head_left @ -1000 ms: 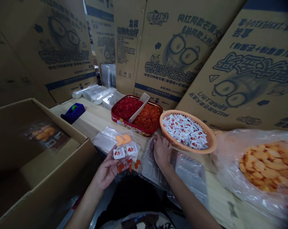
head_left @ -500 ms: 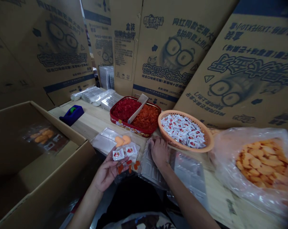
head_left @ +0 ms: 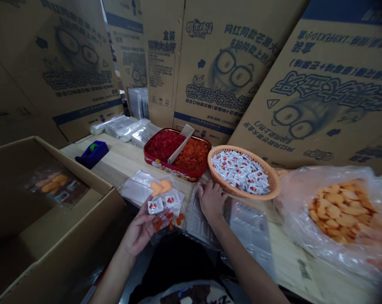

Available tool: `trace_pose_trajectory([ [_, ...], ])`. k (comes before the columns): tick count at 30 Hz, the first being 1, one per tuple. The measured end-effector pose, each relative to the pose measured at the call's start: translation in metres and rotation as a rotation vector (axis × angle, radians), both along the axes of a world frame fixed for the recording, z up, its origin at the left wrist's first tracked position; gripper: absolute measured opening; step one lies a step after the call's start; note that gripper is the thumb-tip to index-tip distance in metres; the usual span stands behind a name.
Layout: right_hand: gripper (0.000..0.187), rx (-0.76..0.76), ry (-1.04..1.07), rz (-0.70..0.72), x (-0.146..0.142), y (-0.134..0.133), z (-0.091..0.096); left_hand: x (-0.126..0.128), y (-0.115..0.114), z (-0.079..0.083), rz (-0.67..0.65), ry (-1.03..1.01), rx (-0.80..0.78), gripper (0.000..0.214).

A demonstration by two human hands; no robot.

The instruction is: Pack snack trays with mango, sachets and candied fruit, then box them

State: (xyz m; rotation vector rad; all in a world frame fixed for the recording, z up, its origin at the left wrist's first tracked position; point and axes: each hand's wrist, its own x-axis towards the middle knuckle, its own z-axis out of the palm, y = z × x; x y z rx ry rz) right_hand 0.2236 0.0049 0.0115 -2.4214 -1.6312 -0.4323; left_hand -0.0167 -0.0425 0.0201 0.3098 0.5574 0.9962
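Note:
My left hand holds a clear plastic pack by its near left side, fingers beneath and thumb along the edge. Inside show two orange candy pieces, two white printed sachets and several small red and orange bits. My right hand is closed, its bent fingers at the far edge of an unfilled clear plastic tray, just left of the sachet basket; its fingertips are partly hidden. Another clear tray lies under and right of my right forearm.
A red tin with a divider holds red and orange bits. Beside it stand an orange basket of sachets and a plastic bag of orange candies. Left are a blue tape dispenser, clear sleeves and an open carton containing a filled pack.
The fingers of my right hand have loosened a little and spread slightly at the tray's edge. My left hand keeps the pack in nearly the same place. The whole view has shifted slightly.

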Motion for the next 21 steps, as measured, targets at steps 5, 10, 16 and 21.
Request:
trace_pose_trajectory([
  [5, 0.049, -0.005, -0.008, 0.106, 0.0017, 0.0000, 0.0017, 0.0003, 0.0009, -0.0010, -0.002, -0.003, -0.001, 0.078],
  [10, 0.038, -0.067, 0.077, 0.225, 0.0039, 0.0050, -0.0006, 0.0012, -0.0013, 0.0035, 0.016, 0.021, -0.030, 0.078],
  [16, 0.040, -0.032, 0.121, 0.111, 0.0037, 0.0053, -0.0010, 0.0012, -0.0014, 0.0034, 0.014, 0.010, -0.034, 0.078],
  [21, 0.040, 0.009, 0.081, 0.124, 0.0041, 0.0039, -0.0025, 0.0012, -0.0007, 0.0008, 0.010, 0.003, -0.022, 0.078],
])
